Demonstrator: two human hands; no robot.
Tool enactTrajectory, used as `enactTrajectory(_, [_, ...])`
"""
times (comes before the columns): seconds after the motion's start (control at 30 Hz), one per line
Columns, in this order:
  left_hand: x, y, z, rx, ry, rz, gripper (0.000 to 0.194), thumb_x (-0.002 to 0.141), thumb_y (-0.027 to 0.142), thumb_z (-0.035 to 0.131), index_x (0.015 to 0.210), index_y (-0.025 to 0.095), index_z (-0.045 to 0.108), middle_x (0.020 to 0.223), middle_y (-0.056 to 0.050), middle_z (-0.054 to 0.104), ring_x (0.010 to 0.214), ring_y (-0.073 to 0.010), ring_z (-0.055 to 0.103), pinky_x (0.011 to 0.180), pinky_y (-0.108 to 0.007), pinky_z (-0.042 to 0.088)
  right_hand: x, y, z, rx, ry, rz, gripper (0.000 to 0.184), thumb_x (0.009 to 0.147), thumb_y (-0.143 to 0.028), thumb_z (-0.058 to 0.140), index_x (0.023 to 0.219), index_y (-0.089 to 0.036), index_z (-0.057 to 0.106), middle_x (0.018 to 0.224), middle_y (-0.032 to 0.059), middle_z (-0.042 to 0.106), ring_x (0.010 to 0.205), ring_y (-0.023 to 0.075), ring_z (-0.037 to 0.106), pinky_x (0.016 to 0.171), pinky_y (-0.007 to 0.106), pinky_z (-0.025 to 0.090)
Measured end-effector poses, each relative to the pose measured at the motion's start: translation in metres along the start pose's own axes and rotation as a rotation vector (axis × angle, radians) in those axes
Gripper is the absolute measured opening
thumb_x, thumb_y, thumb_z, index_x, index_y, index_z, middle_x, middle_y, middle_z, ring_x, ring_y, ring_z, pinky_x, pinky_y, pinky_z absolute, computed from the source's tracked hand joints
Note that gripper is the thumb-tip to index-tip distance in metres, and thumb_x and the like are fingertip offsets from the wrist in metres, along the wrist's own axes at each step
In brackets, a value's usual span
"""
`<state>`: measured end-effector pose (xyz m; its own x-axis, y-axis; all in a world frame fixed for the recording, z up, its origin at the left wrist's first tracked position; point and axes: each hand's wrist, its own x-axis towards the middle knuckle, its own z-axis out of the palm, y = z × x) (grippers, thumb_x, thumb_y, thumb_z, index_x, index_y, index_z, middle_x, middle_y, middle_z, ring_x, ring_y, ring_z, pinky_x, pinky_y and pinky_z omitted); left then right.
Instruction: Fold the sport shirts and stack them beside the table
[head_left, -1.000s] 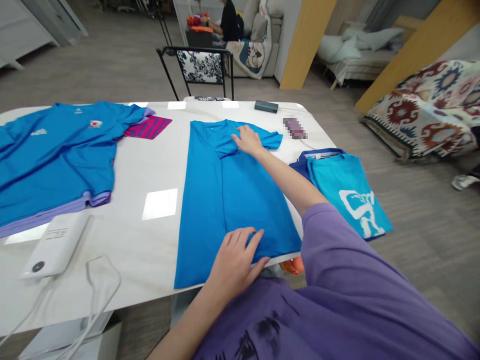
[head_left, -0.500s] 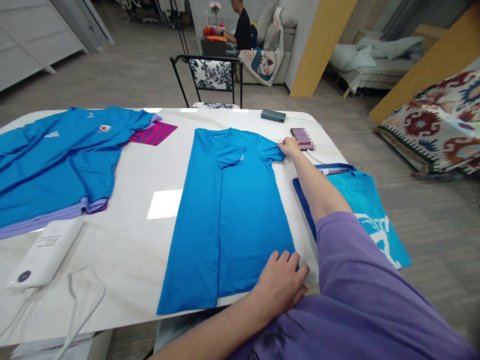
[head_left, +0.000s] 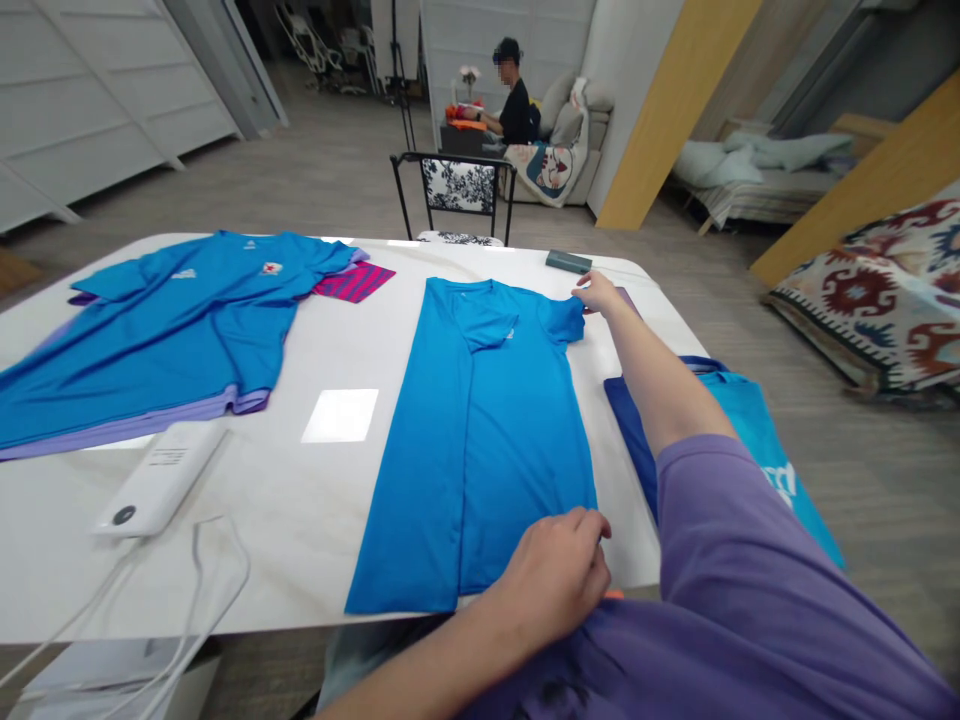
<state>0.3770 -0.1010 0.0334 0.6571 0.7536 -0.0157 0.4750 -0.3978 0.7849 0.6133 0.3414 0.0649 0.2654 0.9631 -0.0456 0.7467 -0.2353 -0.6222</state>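
Observation:
A blue T-shirt (head_left: 517,430) lies in front of me with its left side folded inward over the body, one sleeve lying across the chest. My right hand (head_left: 598,292) reaches to the far right and pinches the end of the other sleeve. At the near right corner of the hem, my left hand (head_left: 559,560) has its fingers curled closed on the fabric; its fingertips are partly hidden. Beside my right arm sits a folded stack with a turquoise shirt (head_left: 772,430) and a dark blue garment (head_left: 634,430).
More shirts, a blue one (head_left: 202,320) on top, are spread on the left of the white table (head_left: 300,530). A white power bank (head_left: 161,480) with cables lies near them. A dark case (head_left: 568,262) and a partly hidden phone (head_left: 627,298) lie far right. A person (head_left: 517,105) sits beyond the chair (head_left: 457,190).
My right hand has gone from the sleeve folded across the chest to the right sleeve's end. My left hand has slid right along the hem to its corner. The view has tilted up.

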Motion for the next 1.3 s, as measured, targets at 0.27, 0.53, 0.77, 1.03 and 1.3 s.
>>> enactTrajectory(0.27, [-0.072, -0.010, -0.068, -0.382, 0.235, -0.097, 0.021, 0.106, 0.021, 0.060, 0.118, 0.027, 0.077, 0.114, -0.007, 0.081, 0.100, -0.0235, 0.077, 0.089, -0.037, 0.058, 0.013, -0.139, 0.050, -0.193, -0.077, -0.225, 0.042, 0.091, -0.016, 0.091, 0.131, -0.007, 0.081, 0.128, 0.0213, 0.080, 0.103, 0.0290, 0.081, 0.094, 0.044, 0.073])
enactTrajectory(0.53, [-0.128, -0.042, -0.082, -0.522, 0.252, -0.247, 0.018, 0.103, 0.032, 0.066, 0.117, 0.031, 0.079, 0.098, -0.005, 0.077, 0.083, -0.0223, 0.071, 0.075, -0.036, 0.054, -0.025, -0.250, 0.190, -0.036, -0.381, -0.369, 0.061, 0.092, -0.036, 0.098, 0.142, -0.010, 0.074, 0.128, 0.0195, 0.082, 0.102, 0.0317, 0.083, 0.094, 0.050, 0.074])
enactTrajectory(0.77, [-0.155, -0.071, -0.075, -0.504, 0.086, -0.434, 0.030, 0.101, 0.038, 0.070, 0.129, 0.033, 0.077, 0.085, 0.000, 0.077, 0.072, -0.0237, 0.072, 0.070, -0.037, 0.049, -0.053, -0.226, 0.197, -0.136, -0.436, -0.392, 0.051, 0.110, -0.045, 0.079, 0.149, -0.015, 0.066, 0.136, 0.0189, 0.082, 0.105, 0.0279, 0.084, 0.097, 0.044, 0.070])
enactTrajectory(1.03, [-0.153, -0.090, -0.124, -0.218, 0.101, -0.399, 0.031, 0.112, 0.057, 0.064, 0.119, 0.031, 0.079, 0.091, 0.000, 0.078, 0.085, -0.0237, 0.074, 0.078, -0.036, 0.052, -0.180, -0.085, 0.107, -0.286, -0.521, -0.575, 0.029, 0.102, -0.046, 0.081, 0.125, -0.029, 0.083, 0.118, 0.0082, 0.087, 0.106, 0.0303, 0.084, 0.097, 0.040, 0.065])
enactTrajectory(1.3, [-0.085, -0.162, -0.135, 0.380, 0.427, -0.124, 0.059, 0.114, 0.055, 0.066, 0.162, 0.023, 0.064, 0.165, -0.016, 0.064, 0.154, -0.0369, 0.058, 0.128, -0.058, 0.049, -0.185, -0.033, 0.090, -0.138, -0.406, -0.523, 0.023, 0.111, -0.042, 0.064, 0.126, -0.030, 0.077, 0.130, 0.0084, 0.082, 0.096, 0.0269, 0.083, 0.098, 0.043, 0.067])
